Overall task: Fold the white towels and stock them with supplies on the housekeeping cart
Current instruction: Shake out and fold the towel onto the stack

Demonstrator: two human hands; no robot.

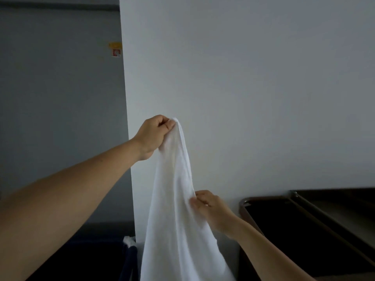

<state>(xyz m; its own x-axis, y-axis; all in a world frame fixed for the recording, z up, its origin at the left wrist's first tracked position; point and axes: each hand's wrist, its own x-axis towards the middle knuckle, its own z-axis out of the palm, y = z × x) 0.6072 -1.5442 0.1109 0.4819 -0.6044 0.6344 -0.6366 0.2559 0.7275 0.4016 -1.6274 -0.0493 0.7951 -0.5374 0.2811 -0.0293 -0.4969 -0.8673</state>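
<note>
Your left hand is raised in front of you, fingers curled tight and pinching the top of the white towel, which bunches at your fingertips. From that grip the towel hangs straight down in long folds and runs out of view at the bottom. Below your left forearm sits a dark blue bin with a bit of white cloth showing at its rim; it is too dim there to say what that cloth is. Lower and to the right of your left hand, your right hand pinches the towel's right edge between thumb and fingers. Just right of that hand stands the cart, its dark top tray edged by a brown rim. A pale wall fills the space behind both hands.
</note>
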